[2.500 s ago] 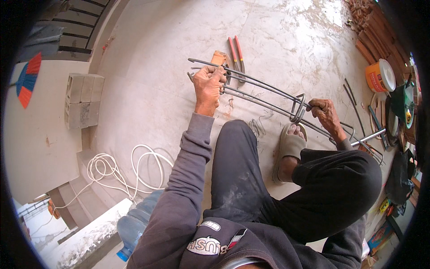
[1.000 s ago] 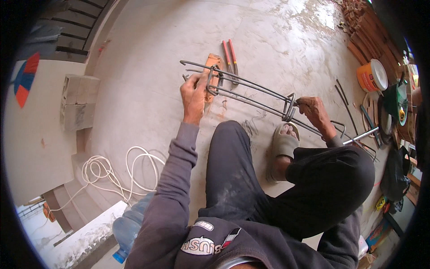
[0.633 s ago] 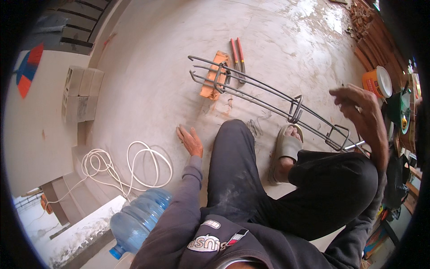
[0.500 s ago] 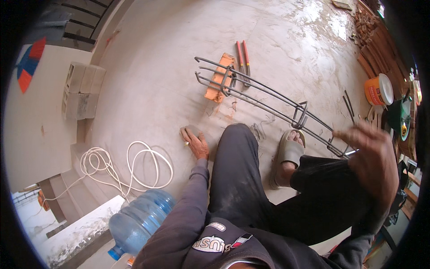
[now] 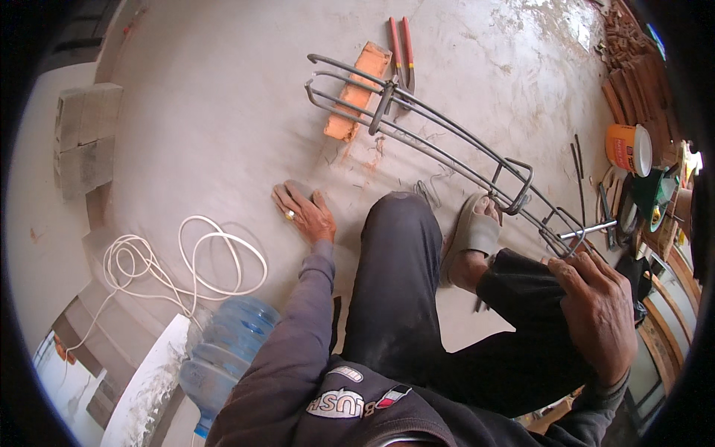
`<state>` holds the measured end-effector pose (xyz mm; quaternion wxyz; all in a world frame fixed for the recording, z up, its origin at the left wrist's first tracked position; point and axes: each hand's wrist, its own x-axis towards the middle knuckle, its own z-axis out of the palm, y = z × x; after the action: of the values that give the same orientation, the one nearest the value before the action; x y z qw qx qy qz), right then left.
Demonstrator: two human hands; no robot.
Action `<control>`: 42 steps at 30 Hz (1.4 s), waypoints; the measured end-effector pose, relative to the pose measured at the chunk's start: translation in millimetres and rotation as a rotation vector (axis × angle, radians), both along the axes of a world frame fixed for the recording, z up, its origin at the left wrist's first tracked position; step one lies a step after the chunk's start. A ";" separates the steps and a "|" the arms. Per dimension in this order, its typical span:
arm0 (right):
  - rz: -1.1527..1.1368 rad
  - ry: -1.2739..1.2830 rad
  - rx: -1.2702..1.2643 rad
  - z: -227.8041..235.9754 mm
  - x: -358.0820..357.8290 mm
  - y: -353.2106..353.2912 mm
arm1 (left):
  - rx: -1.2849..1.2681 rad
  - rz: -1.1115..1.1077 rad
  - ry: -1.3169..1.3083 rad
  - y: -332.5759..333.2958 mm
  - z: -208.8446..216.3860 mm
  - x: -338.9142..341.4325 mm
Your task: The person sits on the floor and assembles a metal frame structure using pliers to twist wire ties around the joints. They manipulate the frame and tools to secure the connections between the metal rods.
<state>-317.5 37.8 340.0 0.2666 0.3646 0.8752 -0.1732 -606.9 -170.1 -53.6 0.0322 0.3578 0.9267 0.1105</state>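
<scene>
A long cage of bent steel rebar with rectangular stirrups slants across the floor. Its far left end lies over an orange brick. At the near right end, by my knee, my right hand is closed with curled fingers on the rods; the fingertips are partly hidden. My left hand, a ring on one finger, rests flat on the floor with its fingers apart, holding nothing. Red-handled cutters lie just beyond the brick. My sandalled foot is beside the cage.
A looped white cable and a clear blue water bottle are at the left. Grey blocks stand along the left wall. At the right are an orange bucket, stacked roof tiles and loose rods.
My right hand, blurred before, has come down to the near end of the cage. The cage has shifted relative to the brick. My left hand stays on the floor; the view has moved.
</scene>
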 end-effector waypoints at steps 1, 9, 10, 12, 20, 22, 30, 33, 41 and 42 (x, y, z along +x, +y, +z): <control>0.009 -0.018 -0.020 -4.3 -0.8 3.4 | -0.007 -0.004 -0.010 0.4 -0.2 -0.6; 0.149 -0.059 -0.213 -23.6 -31.0 27.1 | -0.052 0.006 -0.005 0.7 -2.2 -6.3; 0.185 -0.065 -0.236 -25.2 -34.6 29.1 | -0.060 0.015 -0.009 1.2 -0.4 -5.7; 0.228 -0.075 -0.265 -25.0 -45.6 32.3 | -0.062 0.006 -0.013 1.3 -0.5 -7.5; 0.435 -0.069 -0.406 -20.1 -92.8 37.6 | -0.067 0.026 0.000 -0.1 -5.7 -9.5; 0.529 -0.061 -0.458 -15.5 -101.3 35.1 | -0.062 0.033 0.013 -2.1 -6.4 -10.9; 0.671 0.019 -0.508 -17.7 -66.3 4.0 | 0.058 -0.007 0.001 -2.8 -14.1 -15.8; 0.803 0.020 -0.477 -12.7 -48.5 -5.0 | 0.051 0.019 -0.103 -8.8 -13.6 -24.9; 0.737 0.094 -0.202 -43.1 21.8 -28.8 | -0.242 0.073 -0.719 -59.8 98.2 56.0; 0.669 0.099 -0.194 -45.6 26.7 -28.8 | -0.257 0.049 -0.911 -81.6 113.0 83.1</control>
<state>-290.8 9.0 294.4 0.2993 0.0219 0.9375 -0.1761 -523.9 -251.6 59.3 0.4769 0.2441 0.8325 0.1415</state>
